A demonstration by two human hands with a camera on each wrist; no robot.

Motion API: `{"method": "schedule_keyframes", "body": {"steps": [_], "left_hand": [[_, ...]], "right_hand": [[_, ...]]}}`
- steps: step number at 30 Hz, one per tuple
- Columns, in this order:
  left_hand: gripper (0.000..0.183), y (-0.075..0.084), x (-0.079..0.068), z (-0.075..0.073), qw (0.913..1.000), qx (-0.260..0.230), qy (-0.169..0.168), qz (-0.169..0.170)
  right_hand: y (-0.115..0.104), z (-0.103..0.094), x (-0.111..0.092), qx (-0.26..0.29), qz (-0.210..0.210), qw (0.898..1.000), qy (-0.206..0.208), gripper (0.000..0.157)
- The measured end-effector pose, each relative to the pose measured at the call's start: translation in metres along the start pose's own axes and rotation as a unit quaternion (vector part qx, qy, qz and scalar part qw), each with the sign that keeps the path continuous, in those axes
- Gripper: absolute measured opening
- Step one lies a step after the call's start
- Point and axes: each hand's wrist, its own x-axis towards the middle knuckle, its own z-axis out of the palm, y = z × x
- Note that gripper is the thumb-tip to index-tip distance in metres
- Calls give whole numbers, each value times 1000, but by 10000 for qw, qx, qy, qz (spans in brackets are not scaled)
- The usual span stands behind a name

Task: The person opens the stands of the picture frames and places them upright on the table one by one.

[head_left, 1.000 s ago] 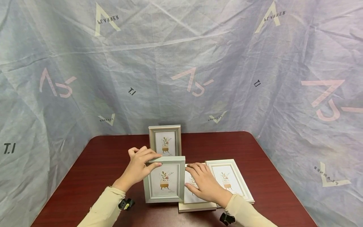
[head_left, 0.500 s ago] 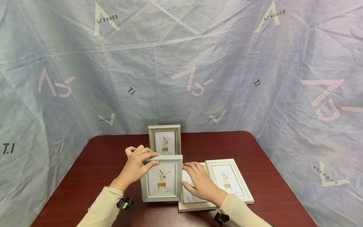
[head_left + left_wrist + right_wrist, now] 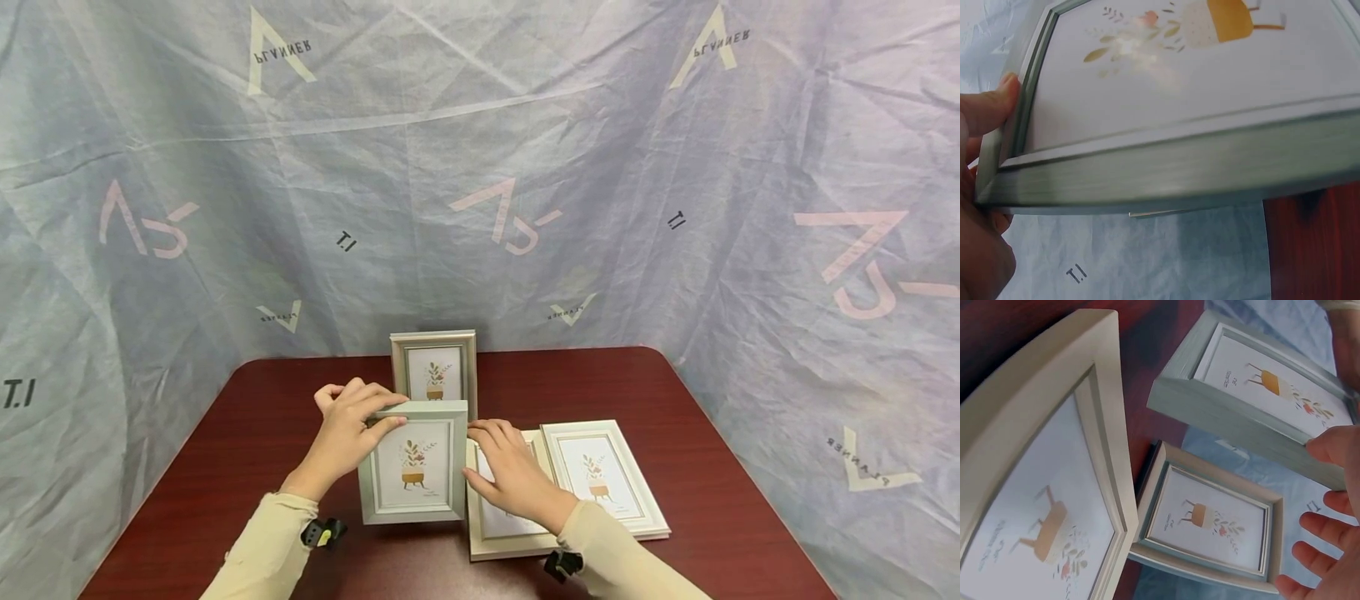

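Note:
A pale green picture frame [image 3: 369, 492], its plant picture facing me, is held upright at the front. My left hand [image 3: 337, 442] pinches its upper left corner, thumb on the front and fingers over the top edge. At its right side edge is my right hand [image 3: 517, 483]; in the right wrist view the thumb [image 3: 1329, 444] touches that edge while the other fingers are loosely bent and apart. Whether the frame's bottom touches the table cannot be told. Under my right hand lies a cream picture frame [image 3: 517, 547], partly covered by hand and forearm.
Behind the green frame stands a champagne-coloured picture frame [image 3: 400, 367], its lower part hidden. A white picture frame [image 3: 643, 492] lies face up at the right, against the cream one. The dark red table [image 3: 300, 392] ends at grey printed cloth [image 3: 420, 167].
Both hands and the green frame have moved left and slightly up in the head view. More of the cream frame now shows. The other frames stay in place.

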Motion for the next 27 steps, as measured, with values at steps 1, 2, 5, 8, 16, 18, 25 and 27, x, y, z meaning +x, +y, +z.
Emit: {"method": "schedule_keyframes", "body": {"steps": [1,2,5,8,16,18,25,27], "left_hand": [[29,-1,0,-1,10000,21,15,-35],[29,-2,-1,-1,10000,31,27,-72],[29,-5,-2,-4,9998,72,27,-191],[30,-9,-3,-6,9995,108,-9,-308],[30,-21,-8,-12,9984,86,-11,-553],[29,-24,-9,-14,9980,86,-39,-621],[28,-38,-16,-17,9962,66,-198,-846],[28,-42,-19,-17,9958,37,-240,-883]], "right_hand": [[0,2,2,-11,1,10000,3,45],[0,3,4,-22,8,10000,1,45],[-2,8,9,-17,63,10000,-47,44],[-5,13,14,4,143,9998,-103,43],[-8,29,27,-189,237,9993,-205,43],[-10,33,29,-237,276,9990,-272,43],[-14,45,34,-393,406,9976,-402,44],[-15,50,35,-428,440,9972,-438,44]]}}
